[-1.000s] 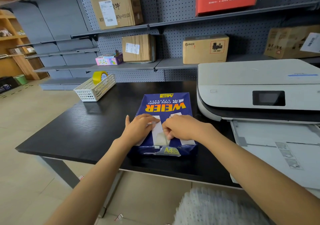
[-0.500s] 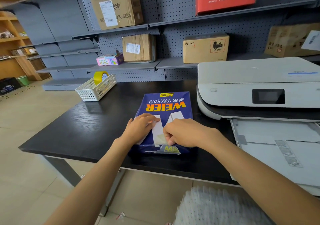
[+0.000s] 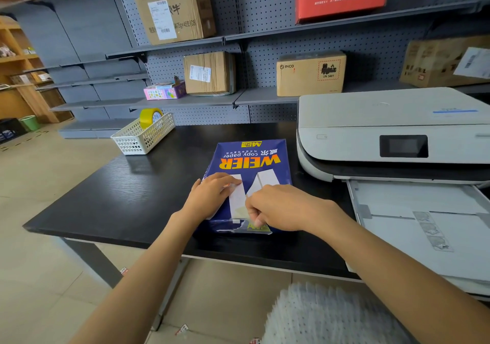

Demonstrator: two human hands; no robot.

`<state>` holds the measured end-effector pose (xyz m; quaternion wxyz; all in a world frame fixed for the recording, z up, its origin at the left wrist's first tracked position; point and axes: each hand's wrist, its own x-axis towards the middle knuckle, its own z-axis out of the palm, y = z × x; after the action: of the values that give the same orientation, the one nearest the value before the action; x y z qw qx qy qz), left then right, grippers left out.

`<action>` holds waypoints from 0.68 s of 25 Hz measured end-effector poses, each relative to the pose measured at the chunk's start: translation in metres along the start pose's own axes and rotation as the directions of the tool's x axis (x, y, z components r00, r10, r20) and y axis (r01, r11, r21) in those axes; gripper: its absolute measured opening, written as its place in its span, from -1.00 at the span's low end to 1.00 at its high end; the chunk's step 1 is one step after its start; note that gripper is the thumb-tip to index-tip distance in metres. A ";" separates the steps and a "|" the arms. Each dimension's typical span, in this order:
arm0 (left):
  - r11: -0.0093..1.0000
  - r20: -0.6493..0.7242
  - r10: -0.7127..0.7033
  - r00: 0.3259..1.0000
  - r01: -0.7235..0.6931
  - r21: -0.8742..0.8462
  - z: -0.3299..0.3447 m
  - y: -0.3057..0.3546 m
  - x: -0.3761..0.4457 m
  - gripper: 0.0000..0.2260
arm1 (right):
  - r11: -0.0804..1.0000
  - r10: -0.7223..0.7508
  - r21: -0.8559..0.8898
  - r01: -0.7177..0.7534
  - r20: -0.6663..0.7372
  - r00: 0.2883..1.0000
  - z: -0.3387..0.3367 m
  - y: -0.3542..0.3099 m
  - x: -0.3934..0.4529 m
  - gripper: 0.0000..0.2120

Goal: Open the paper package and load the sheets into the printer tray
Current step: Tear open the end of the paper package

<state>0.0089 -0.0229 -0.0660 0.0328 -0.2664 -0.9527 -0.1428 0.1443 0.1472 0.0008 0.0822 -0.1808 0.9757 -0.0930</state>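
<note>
Head camera, looking down: my two bare arms come up from the bottom of the frame and meet near the middle. My right hand (image 3: 278, 208) is curled over the near end of the blue paper package (image 3: 249, 179), and its fingers are pinching a bit of the wrapper at the torn near edge. My left hand (image 3: 212, 198) lies flat and open on the top of the pack, pressing down just left of the white flaps. The two hands are almost touching.

The pack lies flat on the black table (image 3: 119, 200), close to the table's near edge, in the middle of the frame. It is blue with big yellow letters that read upside down from where I stand. The wrapper looks ripped along the near end, and I can see a little white there.

To the right of the pack, the printer tray (image 3: 413, 211) sticks out toward me at the right edge of the frame. Behind the tray sits the white printer (image 3: 371, 121), with a small dark screen on its front.

Farther back on the left of the table is a white basket (image 3: 132, 142) with a yellow roll of tape (image 3: 149, 115) in it.

At the top of the frame, gray shelves (image 3: 212, 100) hold brown boxes and one red box.
</note>
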 end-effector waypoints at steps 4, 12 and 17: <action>0.999 -0.040 0.039 0.998 -0.039 0.005 -0.002 0.002 -0.004 -0.69 | 1.000 -0.005 -0.014 0.004 -0.014 1.000 0.000 -0.002 -0.007 -0.88; 0.986 -0.296 0.158 0.942 -0.166 -0.001 -0.008 0.018 -0.028 -0.78 | 0.999 -0.031 -0.015 0.031 -0.038 0.999 -0.004 -0.008 -0.017 -0.87; 0.984 -0.300 0.092 0.950 -0.132 -0.118 -0.004 0.031 -0.052 -0.84 | 0.999 -0.045 0.014 0.046 -0.069 0.997 0.000 -0.009 -0.025 -0.80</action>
<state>0.0696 -0.0243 -0.0612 0.1635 -0.2976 -0.9086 -0.2433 0.1705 0.1486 0.0057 0.0480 -0.1989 0.9728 -0.1083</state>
